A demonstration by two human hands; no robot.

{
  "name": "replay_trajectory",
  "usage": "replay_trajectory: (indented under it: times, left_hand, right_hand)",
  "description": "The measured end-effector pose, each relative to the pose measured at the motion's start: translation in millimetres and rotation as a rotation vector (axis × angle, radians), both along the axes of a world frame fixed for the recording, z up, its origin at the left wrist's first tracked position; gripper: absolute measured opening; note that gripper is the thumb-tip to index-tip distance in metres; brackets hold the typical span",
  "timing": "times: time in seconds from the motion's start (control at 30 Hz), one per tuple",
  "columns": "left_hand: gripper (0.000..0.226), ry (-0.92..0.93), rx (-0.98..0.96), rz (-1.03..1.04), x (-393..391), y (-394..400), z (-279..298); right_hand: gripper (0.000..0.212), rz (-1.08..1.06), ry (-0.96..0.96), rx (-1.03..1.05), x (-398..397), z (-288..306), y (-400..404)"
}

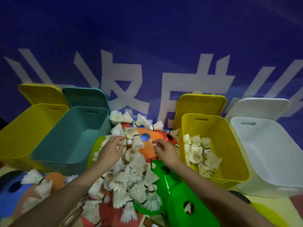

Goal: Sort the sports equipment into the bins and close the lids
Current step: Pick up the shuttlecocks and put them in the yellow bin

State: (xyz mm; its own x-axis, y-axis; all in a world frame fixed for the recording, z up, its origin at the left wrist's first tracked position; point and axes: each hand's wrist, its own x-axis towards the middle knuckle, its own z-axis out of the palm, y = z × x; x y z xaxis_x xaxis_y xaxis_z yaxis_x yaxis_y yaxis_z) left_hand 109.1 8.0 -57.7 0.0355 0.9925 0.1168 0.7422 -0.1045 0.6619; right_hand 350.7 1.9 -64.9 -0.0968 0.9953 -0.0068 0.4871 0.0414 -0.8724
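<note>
The left hand (110,150) reached into the heap of shuttlecocks (131,169), its grip pinching one shuttlecock (126,142) between thumb and fingertips; that shuttlecock lay with its long axis level, white cork pointing toward 3 o'clock. The right hand (165,152) hovered over an orange disc (150,145), fingers loosely curled and holding nothing that could be seen.

The heap filled the middle of the floor between the bins, too many and too tangled to count, the feathered skirts pointing every way. More loose shuttlecocks lay at 8 o'clock, by a blue disc (9,194).

Four bins stood open, each with its lid leaning upright behind it at 12 o'clock. At 9 o'clock of the hands sat a lime-yellow bin (16,136) and, just beside it, a teal bin (68,138); nothing showed inside either. At 3 o'clock stood a yellow bin (232,145) holding a pile of shuttlecocks (200,154), roughly a dozen, though overlap made the count unsure. Beyond it, touching its far side, was a white bin (268,153).

Green plastic pieces with round holes (180,194) lay under the right forearm at 5 o'clock, partly covering the heap. A blue banner with large white characters (147,46) hung behind everything.
</note>
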Motion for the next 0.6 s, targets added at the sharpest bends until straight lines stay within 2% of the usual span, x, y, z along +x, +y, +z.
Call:
replay_trajectory:
  times: [0.13, 0.3, 0.47, 0.6]
  left_hand:
    - [0.031, 0.122, 0.03, -0.064, -50, -11, -2]
    - [0.047, 0.25, 0.035, -0.181, -97, -19, -12]
    - [0.083, 0.493, -0.1, -0.323, -116, -8, -24]
    - [0.087, 0.609, -0.101, -0.435, -117, 8, -24]
  right_hand:
    - [0.039, 0.136, -0.237, 0.024, -45, -10, -4]
    - [0.065, 0.444, -0.5, 0.108, -74, -23, -28]
    - [0.079, 0.498, -0.676, 0.296, -68, -44, -50]
    - [0.082, 0.468, -0.799, 0.248, -70, -54, -51]
